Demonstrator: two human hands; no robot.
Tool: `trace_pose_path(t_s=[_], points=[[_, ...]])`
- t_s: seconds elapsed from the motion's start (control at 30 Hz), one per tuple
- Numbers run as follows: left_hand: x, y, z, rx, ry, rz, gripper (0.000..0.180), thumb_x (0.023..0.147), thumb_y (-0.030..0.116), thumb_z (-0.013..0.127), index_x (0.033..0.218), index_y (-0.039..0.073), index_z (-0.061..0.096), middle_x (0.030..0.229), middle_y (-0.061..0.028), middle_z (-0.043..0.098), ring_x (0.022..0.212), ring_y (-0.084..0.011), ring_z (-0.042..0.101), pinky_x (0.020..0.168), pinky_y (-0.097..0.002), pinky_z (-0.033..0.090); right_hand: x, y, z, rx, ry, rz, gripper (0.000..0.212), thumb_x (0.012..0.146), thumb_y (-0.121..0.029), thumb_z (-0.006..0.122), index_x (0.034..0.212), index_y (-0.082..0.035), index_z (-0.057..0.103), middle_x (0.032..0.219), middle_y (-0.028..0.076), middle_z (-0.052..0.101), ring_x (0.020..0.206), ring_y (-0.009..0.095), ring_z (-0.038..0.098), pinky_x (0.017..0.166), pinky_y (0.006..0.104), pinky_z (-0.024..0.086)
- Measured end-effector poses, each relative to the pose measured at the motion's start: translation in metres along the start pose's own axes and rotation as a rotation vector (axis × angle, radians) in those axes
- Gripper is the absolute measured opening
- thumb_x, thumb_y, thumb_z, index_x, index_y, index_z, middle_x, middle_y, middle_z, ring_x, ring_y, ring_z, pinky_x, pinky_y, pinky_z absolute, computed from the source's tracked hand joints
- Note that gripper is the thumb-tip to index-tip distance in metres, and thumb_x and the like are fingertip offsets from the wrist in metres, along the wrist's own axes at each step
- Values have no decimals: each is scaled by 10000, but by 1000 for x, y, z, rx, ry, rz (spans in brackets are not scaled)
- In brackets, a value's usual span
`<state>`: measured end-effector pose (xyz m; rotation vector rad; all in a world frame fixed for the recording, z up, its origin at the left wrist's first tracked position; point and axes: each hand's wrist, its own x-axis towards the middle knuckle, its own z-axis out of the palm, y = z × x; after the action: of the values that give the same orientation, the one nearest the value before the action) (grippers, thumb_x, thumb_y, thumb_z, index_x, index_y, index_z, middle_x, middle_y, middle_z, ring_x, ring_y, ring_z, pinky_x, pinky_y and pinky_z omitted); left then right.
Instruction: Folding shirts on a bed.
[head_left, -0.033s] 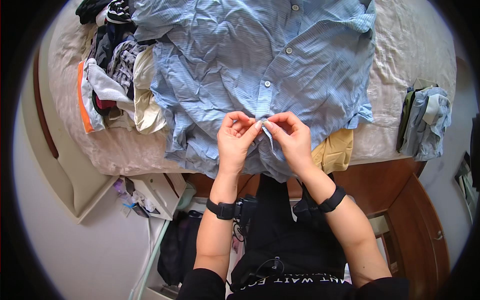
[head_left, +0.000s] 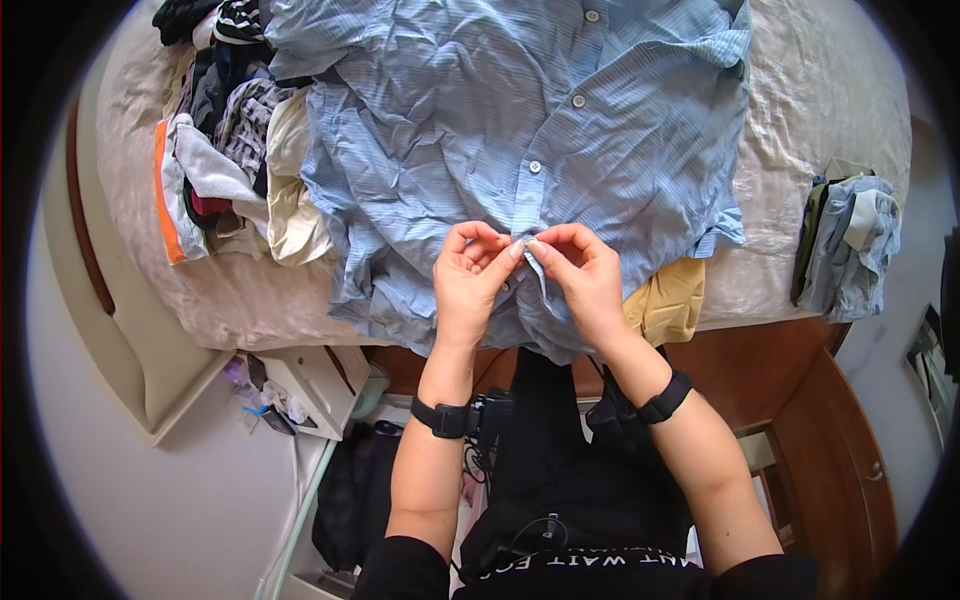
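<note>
A wrinkled light blue striped button-up shirt (head_left: pixel 430 130) lies spread over the bed, its lower edge hanging at the near side. My left hand (head_left: pixel 470 272) and my right hand (head_left: pixel 580 275) meet at the lower part of its front placket. Thumb and forefinger of each pinch the cloth there, fingertips nearly touching. Whatever button sits between them is mostly hidden. Just above, a white button (head_left: pixel 535 167) shows fastened on the placket, with more buttons farther up. Part of a yellow cloth (head_left: pixel 668 303) sticks out from under the shirt beside my right hand.
A heap of mixed clothes (head_left: pixel 235 140) lies left of the shirt on the pale bedspread (head_left: pixel 800 110). Folded clothes (head_left: pixel 850 245) sit at the bed's right edge. Below stand an open white drawer (head_left: pixel 315 385) on the left and a brown wooden door (head_left: pixel 835 450) on the right.
</note>
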<state>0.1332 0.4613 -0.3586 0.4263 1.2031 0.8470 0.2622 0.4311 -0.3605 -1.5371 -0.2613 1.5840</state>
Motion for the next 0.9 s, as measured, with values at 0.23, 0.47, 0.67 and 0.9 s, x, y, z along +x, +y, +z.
trace_pose_path(t_s=[0.23,0.47,0.67,0.9], points=[[-1,2,5,52,41,30,211,771,-55,641,892,32,491,836,-59,600,772,-96,586,712,-205,488,2,4,2,-341,82,-428,72,782,-32,639,822,0,589,797,56,583,738,125,559,612,219,443],[-4,-7,10,465,32,351,153,755,-51,626,795,36,506,878,-40,602,765,-69,559,686,-219,462,11,-24,-10,129,-220,324,130,840,-141,623,912,-45,572,822,0,580,758,79,543,647,196,442],[-9,4,-36,1206,515,751,283,737,2,590,1015,57,573,1198,-113,496,1156,-279,429,933,-353,367,46,-86,-38,-470,-395,-115,181,819,-155,643,923,-26,572,838,36,614,787,133,591,684,253,470],[-34,15,-197,1100,795,361,252,890,194,529,1014,-22,566,825,-129,646,743,-173,582,719,-293,451,194,-225,5,-1265,-126,-1179,685,680,-489,702,1200,-86,513,1255,150,487,1205,327,393,987,424,306]])
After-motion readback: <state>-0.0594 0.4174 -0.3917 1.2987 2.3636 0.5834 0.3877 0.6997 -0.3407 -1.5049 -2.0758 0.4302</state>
